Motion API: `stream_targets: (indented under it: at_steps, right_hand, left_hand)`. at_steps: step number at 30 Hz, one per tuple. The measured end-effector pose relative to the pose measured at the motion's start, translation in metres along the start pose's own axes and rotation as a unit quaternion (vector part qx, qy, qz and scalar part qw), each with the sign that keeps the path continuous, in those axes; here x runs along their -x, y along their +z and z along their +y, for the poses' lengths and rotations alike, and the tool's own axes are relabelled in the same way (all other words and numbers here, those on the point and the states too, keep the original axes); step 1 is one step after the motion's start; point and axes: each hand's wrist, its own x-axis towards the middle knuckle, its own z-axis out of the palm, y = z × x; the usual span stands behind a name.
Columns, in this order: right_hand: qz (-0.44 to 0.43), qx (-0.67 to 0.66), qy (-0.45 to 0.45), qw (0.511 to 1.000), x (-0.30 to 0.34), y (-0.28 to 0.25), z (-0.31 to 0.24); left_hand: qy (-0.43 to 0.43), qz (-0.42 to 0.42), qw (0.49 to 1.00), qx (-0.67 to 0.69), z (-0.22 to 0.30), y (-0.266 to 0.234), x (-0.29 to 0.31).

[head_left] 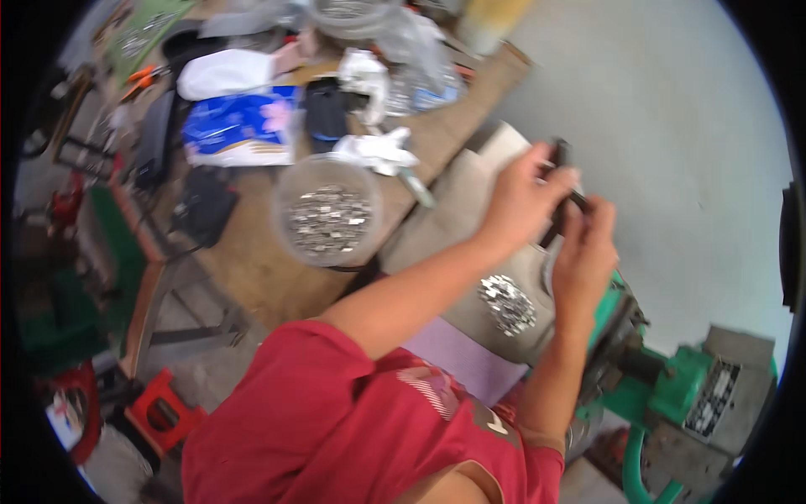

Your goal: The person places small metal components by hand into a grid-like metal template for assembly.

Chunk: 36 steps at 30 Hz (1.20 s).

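**Dark bar in hand, plenty of loose metal left**

Landmark: the clear round tub point(281, 202).

Progress: you have a dark bar-like piece point(561, 153) in hand, right of the tub and well apart from it. Your left hand point(525, 195) is closed around it. Your right hand point(585, 252) is at its near end, fingers bent; blur hides whether they grip or merely touch. Small metal pieces point(329, 220) lie in the tub, and a loose heap point(508, 304) sits right of it, nearer you. My judgement: work is under way, much unfinished. Which pieces are done, if any, I can't tell.

Surface: brown bench point(252, 281) under the tub; beige sheet point(457, 189) to its right. Beyond the tub, a blue packet point(239, 126), a black case point(326, 109) and crumpled white cloth point(378, 151).

Room: green machine point(676, 378) far right of the tub, nearer you; red stool point(164, 412) left and nearer; pale grey floor point(672, 151) off to the right.
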Motion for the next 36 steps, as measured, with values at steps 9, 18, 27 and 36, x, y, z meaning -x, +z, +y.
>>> stream_targets:
  at_steps: [9,18,27,36]
  right_hand:
    - [0.014,-0.312,0.132,0.941,-0.009,-0.016,0.014]
    - [0.014,-0.198,-0.002,0.98,0.004,-0.002,0.021]
    - [0.055,-0.097,-0.096,0.989,-0.002,0.004,0.01]
    - [0.07,-0.136,-0.062,0.986,-0.001,0.017,0.008]
  left_hand:
    - [-0.129,0.005,0.986,0.109,0.028,-0.009,0.002]
    - [-0.137,0.018,0.983,0.119,0.029,-0.009,0.005]
    - [-0.143,-0.007,0.98,0.137,0.028,-0.006,0.01]
    - [-0.108,0.011,0.98,0.167,0.023,0.003,0.014]
